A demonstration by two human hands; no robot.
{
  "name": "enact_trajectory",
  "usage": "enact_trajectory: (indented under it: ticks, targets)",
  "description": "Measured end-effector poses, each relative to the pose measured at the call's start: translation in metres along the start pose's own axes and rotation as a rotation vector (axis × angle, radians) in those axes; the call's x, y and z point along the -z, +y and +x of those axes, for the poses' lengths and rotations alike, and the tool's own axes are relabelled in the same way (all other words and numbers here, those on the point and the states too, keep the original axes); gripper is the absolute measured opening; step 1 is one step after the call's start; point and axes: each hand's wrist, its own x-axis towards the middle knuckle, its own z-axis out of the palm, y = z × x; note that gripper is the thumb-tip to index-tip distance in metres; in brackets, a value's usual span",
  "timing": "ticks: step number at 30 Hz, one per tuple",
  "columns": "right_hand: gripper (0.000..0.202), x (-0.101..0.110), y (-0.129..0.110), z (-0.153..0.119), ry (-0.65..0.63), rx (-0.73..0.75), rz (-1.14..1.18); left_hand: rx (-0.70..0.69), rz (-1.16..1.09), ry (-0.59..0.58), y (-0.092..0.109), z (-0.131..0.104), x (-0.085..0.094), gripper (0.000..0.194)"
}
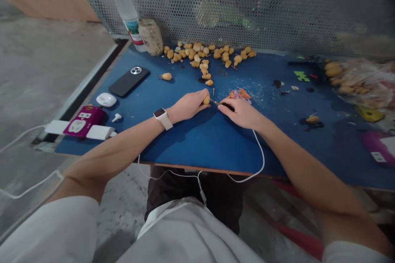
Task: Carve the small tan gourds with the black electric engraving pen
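Note:
My left hand, with a watch at the wrist, is closed round a small tan gourd over the blue table. Facing it, my right hand grips the dark handle of a thin metal tool. The tool's tip points left and meets, or nearly meets, the gourd; exact contact is too small to tell. Just behind my right hand lies an orange and purple pile, partly hidden by the hand. Pale shavings are scattered around it.
Many small gourds lie along the mesh panel. At the left are a bottle, a jar, a phone, an earbud case and a purple power strip. Plastic bags lie right. A white cable hangs over the front edge.

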Motion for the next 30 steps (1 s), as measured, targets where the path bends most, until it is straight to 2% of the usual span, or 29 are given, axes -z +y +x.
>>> enact_trajectory:
  ticks: [10, 22, 30]
  targets:
    - [0.04, 0.002, 0.0, -0.001, -0.013, 0.033, 0.014, 0.004, -0.007, -0.018, 0.002, -0.001, 0.003, 0.018]
    - [0.042, 0.003, 0.005, 0.002, -0.037, 0.036, 0.029, -0.026, 0.005, -0.013, 0.001, 0.0, 0.0, 0.018]
    - [0.042, 0.001, 0.009, 0.003, 0.015, 0.02, 0.004, 0.002, -0.02, 0.016, 0.002, -0.002, -0.001, 0.02]
